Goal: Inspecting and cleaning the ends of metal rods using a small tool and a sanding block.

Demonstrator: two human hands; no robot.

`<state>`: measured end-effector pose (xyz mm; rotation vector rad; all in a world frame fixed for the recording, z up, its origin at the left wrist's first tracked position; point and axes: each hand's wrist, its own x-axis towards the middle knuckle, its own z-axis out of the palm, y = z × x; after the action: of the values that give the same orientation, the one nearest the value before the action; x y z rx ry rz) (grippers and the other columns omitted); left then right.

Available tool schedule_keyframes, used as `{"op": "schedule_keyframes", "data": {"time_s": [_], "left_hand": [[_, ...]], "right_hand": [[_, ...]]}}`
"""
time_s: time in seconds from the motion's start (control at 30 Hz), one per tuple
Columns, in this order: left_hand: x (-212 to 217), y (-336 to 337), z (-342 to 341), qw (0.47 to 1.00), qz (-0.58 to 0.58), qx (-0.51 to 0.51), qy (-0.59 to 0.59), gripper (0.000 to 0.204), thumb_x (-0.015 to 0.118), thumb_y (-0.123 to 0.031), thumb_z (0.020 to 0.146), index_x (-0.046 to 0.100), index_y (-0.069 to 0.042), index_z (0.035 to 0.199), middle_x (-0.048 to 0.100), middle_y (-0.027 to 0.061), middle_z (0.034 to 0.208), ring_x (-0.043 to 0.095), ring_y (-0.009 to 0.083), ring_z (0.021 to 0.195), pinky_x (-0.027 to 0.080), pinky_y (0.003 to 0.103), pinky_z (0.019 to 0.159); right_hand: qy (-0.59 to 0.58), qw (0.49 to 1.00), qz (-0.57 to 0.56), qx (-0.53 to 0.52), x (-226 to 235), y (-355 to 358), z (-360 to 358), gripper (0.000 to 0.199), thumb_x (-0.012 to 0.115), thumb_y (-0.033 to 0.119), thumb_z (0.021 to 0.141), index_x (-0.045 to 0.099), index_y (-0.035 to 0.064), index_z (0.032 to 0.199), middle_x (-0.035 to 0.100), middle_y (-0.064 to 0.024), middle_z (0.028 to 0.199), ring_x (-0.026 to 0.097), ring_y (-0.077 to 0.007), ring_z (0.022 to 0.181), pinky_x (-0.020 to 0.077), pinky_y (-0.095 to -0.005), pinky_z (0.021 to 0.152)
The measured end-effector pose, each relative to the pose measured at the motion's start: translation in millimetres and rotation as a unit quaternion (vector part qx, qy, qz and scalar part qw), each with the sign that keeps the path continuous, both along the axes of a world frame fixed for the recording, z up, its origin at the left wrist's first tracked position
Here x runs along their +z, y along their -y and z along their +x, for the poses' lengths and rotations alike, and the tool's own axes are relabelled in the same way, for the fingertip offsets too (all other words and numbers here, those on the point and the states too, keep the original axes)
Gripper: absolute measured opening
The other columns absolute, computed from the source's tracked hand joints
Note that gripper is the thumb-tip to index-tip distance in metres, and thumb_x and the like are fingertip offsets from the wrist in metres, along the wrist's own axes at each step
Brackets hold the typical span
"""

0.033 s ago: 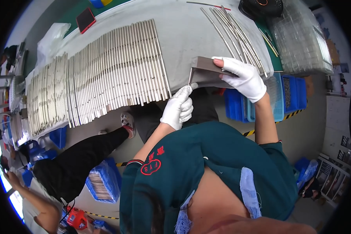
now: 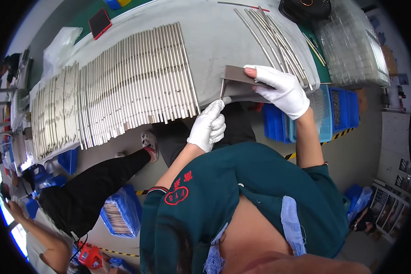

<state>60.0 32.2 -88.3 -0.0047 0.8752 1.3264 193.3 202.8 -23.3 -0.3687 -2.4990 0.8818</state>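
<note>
My left hand [image 2: 208, 126], in a white glove, pinches the lower end of a thin metal rod [image 2: 221, 89] at the table's near edge. My right hand [image 2: 282, 89], also gloved, grips a flat grey-brown pad [image 2: 235, 74] lying against the upper end of that rod. The two hands are close together. A loose bundle of long metal rods [image 2: 271, 39] lies just beyond my right hand. A wide, neat row of the same rods [image 2: 128, 84] covers the grey table [image 2: 214, 36] to the left.
A red phone [image 2: 100, 23] and a clear plastic bag [image 2: 61, 45] lie at the far left. Stacked clear trays [image 2: 354, 45] and a black object [image 2: 306, 8] sit at the right. Blue crates [image 2: 326, 114] stand below the table. Another person's leg [image 2: 100, 182] reaches in beside a blue crate of rods [image 2: 118, 217].
</note>
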Motion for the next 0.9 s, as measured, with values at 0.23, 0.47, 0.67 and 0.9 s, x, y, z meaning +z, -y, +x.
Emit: {"op": "schedule_keyframes", "data": {"time_s": [0.23, 0.47, 0.67, 0.9], "left_hand": [[-4, 0, -3, 1.000, 0.005, 0.008, -0.001, 0.038, 0.041, -0.034, 0.098, 0.046, -0.007, 0.125, 0.021, -0.0071, 0.049, 0.018, 0.0042, 0.034, 0.016, 0.020, 0.033], [-2, 5, -1, 0.999, 0.036, -0.002, 0.022, 0.036, 0.045, -0.030, 0.097, 0.046, -0.006, 0.125, 0.023, -0.0070, 0.049, 0.019, 0.0035, 0.034, 0.017, 0.020, 0.033], [22, 24, -11, 0.985, 0.160, -0.061, -0.031, 0.038, 0.052, -0.016, 0.094, 0.048, 0.008, 0.123, 0.040, -0.0027, 0.056, 0.030, 0.0038, 0.040, 0.022, 0.019, 0.038], [82, 35, -34, 0.688, 0.263, -0.130, -0.663, 0.026, 0.061, -0.018, 0.086, 0.064, -0.010, 0.110, 0.064, 0.0024, 0.075, 0.057, 0.0153, 0.056, 0.046, 0.027, 0.050]], "right_hand": [[0.025, 0.999, -0.038, -0.013, 3, -2, 6, 0.043, 0.064, 0.000, 0.074, 0.062, 0.0139, 0.115, 0.063, -0.0042, 0.113, 0.062, -0.0207, 0.101, 0.0507, -0.0275, 0.085], [-0.128, 0.960, -0.221, -0.117, 11, -10, 0, 0.061, 0.070, 0.012, 0.080, 0.044, 0.0099, 0.135, 0.057, -0.0076, 0.125, 0.055, -0.0115, 0.107, 0.0437, -0.0245, 0.091], [0.153, 0.981, -0.039, -0.110, -6, -31, -64, 0.070, 0.058, 0.053, 0.080, 0.046, 0.0066, 0.131, 0.047, -0.0162, 0.133, 0.047, -0.0310, 0.120, 0.0365, -0.0347, 0.100], [-0.076, 0.982, -0.172, -0.027, 29, -1, -28, 0.045, 0.059, 0.036, 0.086, 0.055, 0.0080, 0.121, 0.056, -0.0121, 0.124, 0.054, -0.0278, 0.113, 0.0431, -0.0339, 0.094]]}}
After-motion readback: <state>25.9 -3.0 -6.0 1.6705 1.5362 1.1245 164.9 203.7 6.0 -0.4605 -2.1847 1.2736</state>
